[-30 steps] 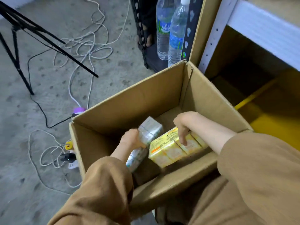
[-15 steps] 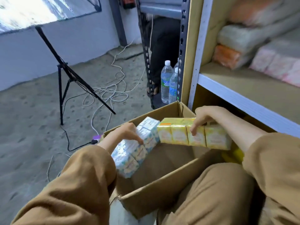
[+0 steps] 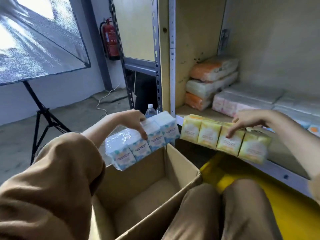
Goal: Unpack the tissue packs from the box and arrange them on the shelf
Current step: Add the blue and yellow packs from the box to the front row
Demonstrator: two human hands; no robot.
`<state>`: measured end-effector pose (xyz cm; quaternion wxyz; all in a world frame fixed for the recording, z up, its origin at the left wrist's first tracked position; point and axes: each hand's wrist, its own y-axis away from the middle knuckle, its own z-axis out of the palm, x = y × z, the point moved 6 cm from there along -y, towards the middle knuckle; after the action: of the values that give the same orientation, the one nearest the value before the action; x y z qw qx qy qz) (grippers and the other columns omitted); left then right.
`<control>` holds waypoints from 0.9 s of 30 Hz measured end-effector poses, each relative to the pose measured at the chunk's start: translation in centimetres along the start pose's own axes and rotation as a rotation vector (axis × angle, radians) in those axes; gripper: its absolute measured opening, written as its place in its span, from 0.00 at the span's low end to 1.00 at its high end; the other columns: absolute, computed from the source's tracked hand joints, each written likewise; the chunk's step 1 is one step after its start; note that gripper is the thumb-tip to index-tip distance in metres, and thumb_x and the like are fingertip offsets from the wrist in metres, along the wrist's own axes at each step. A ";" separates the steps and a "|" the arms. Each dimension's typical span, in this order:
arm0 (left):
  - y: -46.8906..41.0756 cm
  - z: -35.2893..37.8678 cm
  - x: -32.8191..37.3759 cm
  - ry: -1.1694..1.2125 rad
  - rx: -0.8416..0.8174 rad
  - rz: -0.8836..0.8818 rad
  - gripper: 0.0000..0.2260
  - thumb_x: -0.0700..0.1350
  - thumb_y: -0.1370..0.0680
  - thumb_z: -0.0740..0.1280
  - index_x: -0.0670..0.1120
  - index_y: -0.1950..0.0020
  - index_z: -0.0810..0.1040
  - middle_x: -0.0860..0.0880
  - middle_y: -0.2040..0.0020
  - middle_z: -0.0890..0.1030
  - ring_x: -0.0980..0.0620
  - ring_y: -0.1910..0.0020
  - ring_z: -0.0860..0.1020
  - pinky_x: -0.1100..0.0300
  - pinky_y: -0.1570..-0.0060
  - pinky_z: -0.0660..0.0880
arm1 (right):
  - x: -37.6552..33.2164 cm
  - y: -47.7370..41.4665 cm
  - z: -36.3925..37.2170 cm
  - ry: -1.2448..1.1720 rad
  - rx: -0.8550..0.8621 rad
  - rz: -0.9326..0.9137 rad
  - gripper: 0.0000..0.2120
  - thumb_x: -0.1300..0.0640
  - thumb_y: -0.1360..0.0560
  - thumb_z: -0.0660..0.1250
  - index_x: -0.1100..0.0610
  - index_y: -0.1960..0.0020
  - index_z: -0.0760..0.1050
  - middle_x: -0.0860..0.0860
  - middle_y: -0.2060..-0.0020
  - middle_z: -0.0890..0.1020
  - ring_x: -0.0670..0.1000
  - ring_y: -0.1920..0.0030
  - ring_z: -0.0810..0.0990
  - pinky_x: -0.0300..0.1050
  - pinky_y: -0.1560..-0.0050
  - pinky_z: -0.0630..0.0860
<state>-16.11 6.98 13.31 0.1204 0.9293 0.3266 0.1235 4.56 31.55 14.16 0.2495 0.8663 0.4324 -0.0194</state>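
Note:
My left hand [image 3: 134, 121] grips a blue-and-white tissue pack [image 3: 143, 141] from above and holds it over the open cardboard box [image 3: 181, 163]. A yellow tissue pack [image 3: 207, 134] is held in my right hand [image 3: 242, 121], level with the front edge of the shelf [image 3: 195, 111]. Both packs are rows of several small packets wrapped in film. The part of the box's inside that I can see holds nothing. Orange, white and pink tissue packs [image 3: 213, 84] lie stacked on the shelf at the back.
A water bottle [image 3: 150, 110] stands behind the box beside the metal shelf post [image 3: 172, 66]. A yellow surface [image 3: 285, 213] lies under the shelf at the right. A black tripod [image 3: 41, 116] and cables stand on the concrete floor at the left. A fire extinguisher [image 3: 110, 38] hangs on the wall.
Both hands have lifted their packs out of the box and up toward the shelf. My view has tilted up from the box to the shelf.

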 end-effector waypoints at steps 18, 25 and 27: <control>-10.9 -2.3 23.3 -0.219 0.099 0.402 0.39 0.45 0.30 0.74 0.42 0.25 0.57 0.44 0.26 0.63 0.45 0.28 0.63 0.56 0.30 0.62 | 20.1 8.5 -3.2 -0.109 0.332 0.415 0.19 0.48 0.43 0.80 0.58 0.65 0.76 0.54 0.66 0.79 0.52 0.66 0.75 0.43 0.70 0.64; -14.0 -0.6 27.1 -0.224 0.057 0.477 0.39 0.42 0.28 0.71 0.44 0.24 0.52 0.46 0.23 0.57 0.48 0.25 0.58 0.57 0.27 0.57 | 23.1 9.2 -1.0 -0.089 0.352 0.534 0.33 0.48 0.39 0.78 0.61 0.39 0.74 0.58 0.40 0.78 0.57 0.43 0.77 0.39 0.56 0.67; -14.8 -0.4 27.1 -0.209 0.031 0.478 0.37 0.42 0.27 0.70 0.45 0.24 0.52 0.47 0.23 0.57 0.48 0.25 0.58 0.56 0.27 0.57 | 23.4 9.0 -1.0 -0.079 0.296 0.531 0.33 0.46 0.40 0.78 0.61 0.40 0.74 0.58 0.41 0.79 0.57 0.44 0.77 0.41 0.55 0.69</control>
<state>-4.24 35.50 13.33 0.1067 0.9895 0.0853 0.0471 25.84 44.77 12.90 0.1336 0.9745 0.1735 -0.0498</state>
